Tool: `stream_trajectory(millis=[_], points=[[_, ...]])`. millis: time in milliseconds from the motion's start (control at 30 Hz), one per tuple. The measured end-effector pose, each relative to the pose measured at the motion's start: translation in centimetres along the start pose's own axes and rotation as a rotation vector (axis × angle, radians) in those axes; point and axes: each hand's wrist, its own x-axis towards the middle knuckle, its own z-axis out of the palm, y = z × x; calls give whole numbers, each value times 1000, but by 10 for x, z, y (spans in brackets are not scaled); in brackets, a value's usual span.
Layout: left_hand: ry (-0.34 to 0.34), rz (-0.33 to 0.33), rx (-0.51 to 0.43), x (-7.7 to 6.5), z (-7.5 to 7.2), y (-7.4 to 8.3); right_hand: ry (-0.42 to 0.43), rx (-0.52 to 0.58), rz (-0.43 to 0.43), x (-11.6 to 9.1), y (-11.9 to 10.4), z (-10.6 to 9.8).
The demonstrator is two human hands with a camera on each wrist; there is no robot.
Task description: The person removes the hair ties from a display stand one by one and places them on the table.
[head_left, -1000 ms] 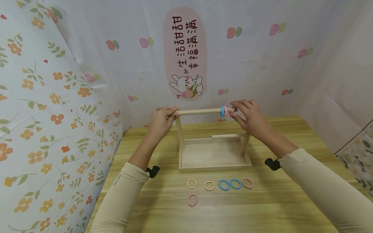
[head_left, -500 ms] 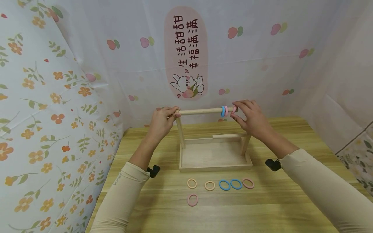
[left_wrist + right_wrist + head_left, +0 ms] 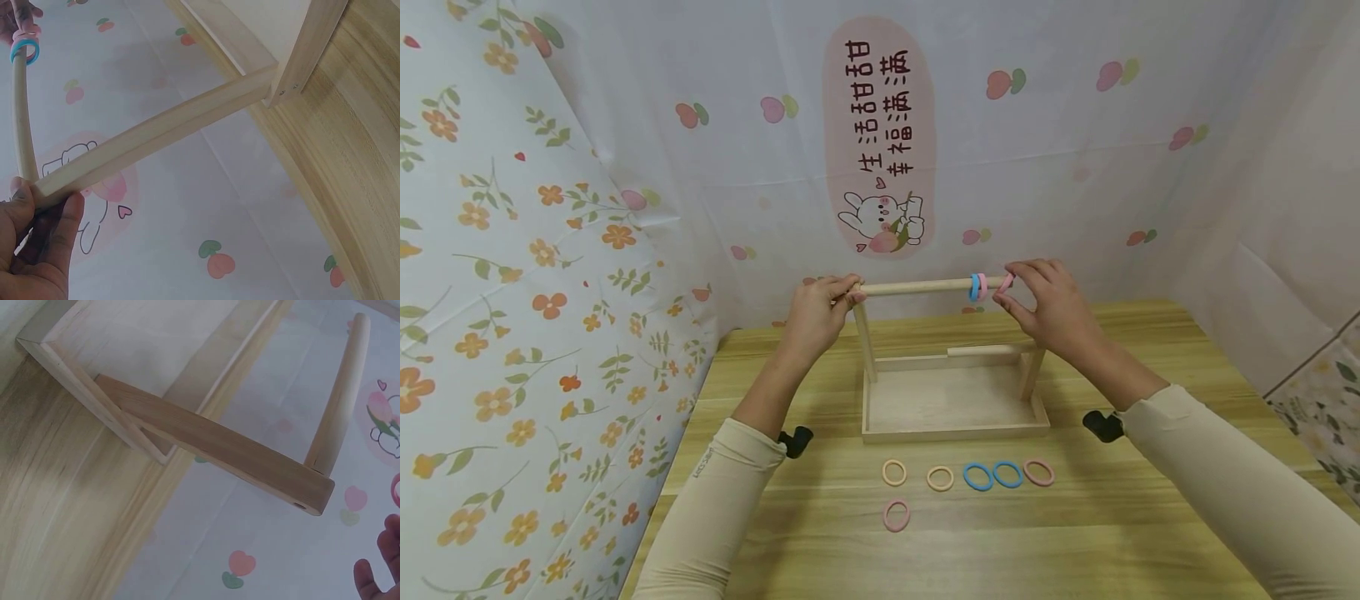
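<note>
My left hand (image 3: 817, 315) pinches the corner where a wooden upright (image 3: 156, 137) meets the top wooden rod (image 3: 917, 287). A blue ring (image 3: 973, 287) and a pink ring (image 3: 982, 286) hang around this rod near its right end. My right hand (image 3: 1051, 307) pinches another pink ring (image 3: 1004, 284) between thumb and fingers, tilted right at the rod's tip. In the right wrist view only a few of its fingertips (image 3: 389, 540) show, beside a sliver of pink ring.
The stand's shallow wooden tray (image 3: 955, 432) rests on the table, with a shorter lower rod (image 3: 344, 394) on the right upright (image 3: 219, 440). In front lie two cream rings, two blue rings (image 3: 977, 477) and two pink rings (image 3: 896, 515). A printed cloth (image 3: 737, 183) hangs behind.
The pink ring in my right hand has shifted slightly right along the rod's tip and leans more. My left hand stays at the corner.
</note>
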Motion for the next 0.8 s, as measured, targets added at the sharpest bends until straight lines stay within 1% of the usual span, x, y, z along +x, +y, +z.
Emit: stream_trajectory(millis=[333,667,800], points=[[2,4,2,0,0,-1,-17,-9,1,-1,1,0],[-3,-4,-2,-1,0,-1,14,9,-39,-5,8,-1],[-5,-3,2,0,0,-1,13,8,-39,-7,10,-3]])
